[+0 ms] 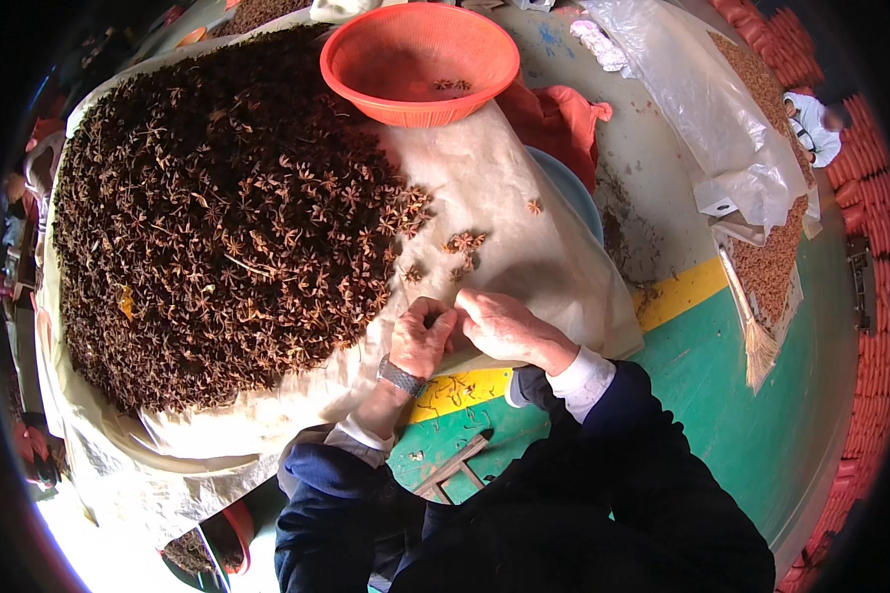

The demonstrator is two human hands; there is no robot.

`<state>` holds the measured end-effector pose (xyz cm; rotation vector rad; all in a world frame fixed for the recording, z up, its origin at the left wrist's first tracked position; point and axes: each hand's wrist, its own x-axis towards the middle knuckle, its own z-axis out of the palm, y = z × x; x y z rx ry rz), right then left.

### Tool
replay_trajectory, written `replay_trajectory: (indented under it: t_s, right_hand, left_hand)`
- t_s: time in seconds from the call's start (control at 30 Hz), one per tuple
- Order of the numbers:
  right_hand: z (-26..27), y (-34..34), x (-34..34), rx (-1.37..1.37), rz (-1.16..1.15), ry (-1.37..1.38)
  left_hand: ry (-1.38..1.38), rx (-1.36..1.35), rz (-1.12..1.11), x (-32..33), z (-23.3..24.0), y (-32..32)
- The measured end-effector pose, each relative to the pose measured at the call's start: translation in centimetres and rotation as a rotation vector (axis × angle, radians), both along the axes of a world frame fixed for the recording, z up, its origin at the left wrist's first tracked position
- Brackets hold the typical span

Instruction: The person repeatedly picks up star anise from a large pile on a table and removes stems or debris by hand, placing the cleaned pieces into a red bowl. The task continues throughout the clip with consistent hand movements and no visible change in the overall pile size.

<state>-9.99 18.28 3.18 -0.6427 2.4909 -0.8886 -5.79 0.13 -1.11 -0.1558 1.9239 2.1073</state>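
My left hand, a watch on its wrist, is curled with thumb and fingers drawn together at the near edge of a pale cloth sheet. Almost touching it, my right hand is bent into a loose fist. Whatever may be between the fingers of either hand is hidden. Just beyond my hands lie a few loose star anise pods. A big heap of dark brown star anise covers the sheet to the left. At the far end stands a red plastic sieve basket with a few pods inside.
A blue basin and a red woven sack sit right of the sheet. Farther right are a straw broom, clear plastic sheeting and a reddish-brown heap. Stacked red sacks and a person are beyond.
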Motion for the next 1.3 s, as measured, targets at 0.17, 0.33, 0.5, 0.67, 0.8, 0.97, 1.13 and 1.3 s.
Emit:
replay_trajectory:
  t_s: [0.17, 0.33, 0.5, 0.67, 0.8, 0.97, 1.13, 1.3]
  right_hand:
    - [1.7, 0.6, -1.5, -0.274, 0.003, -0.204]
    - [2.6, 1.1, -2.6, -0.45, 0.087, -0.222]
    - [2.7, 0.0, -0.9, -0.324, 0.231, -0.25]
    - [2.9, -0.8, -1.1, -0.104, 0.281, -0.218]
    - [1.5, -1.1, -4.6, -0.058, -0.18, 0.422]
    - [-1.9, -2.1, -7.5, 0.217, -0.141, 0.474]
    - [-3.3, -1.9, -7.9, 0.099, -0.096, 0.574]
    - [-3.8, -2.2, -6.7, -0.037, -0.075, 0.799]
  left_hand:
    - [-0.417, 0.587, 0.112, -0.1, 1.5, -1.0]
    - [-0.375, 0.803, -0.032, -0.5, 2.9, -2.3]
    - [0.166, 0.117, 0.107, -1.4, 2.7, -2.1]
    - [-0.227, 0.44, 0.283, -2.8, 2.4, -3.9]
    - [-0.53, 0.632, 0.233, -2.5, 2.4, -3.4]
    - [-0.489, 0.561, 0.167, -2.5, 2.3, -2.1]
    - [-0.416, 0.309, 0.193, -2.7, 1.5, -2.0]
    - [-0.233, 0.059, 0.229, -3.2, 1.1, -1.9]
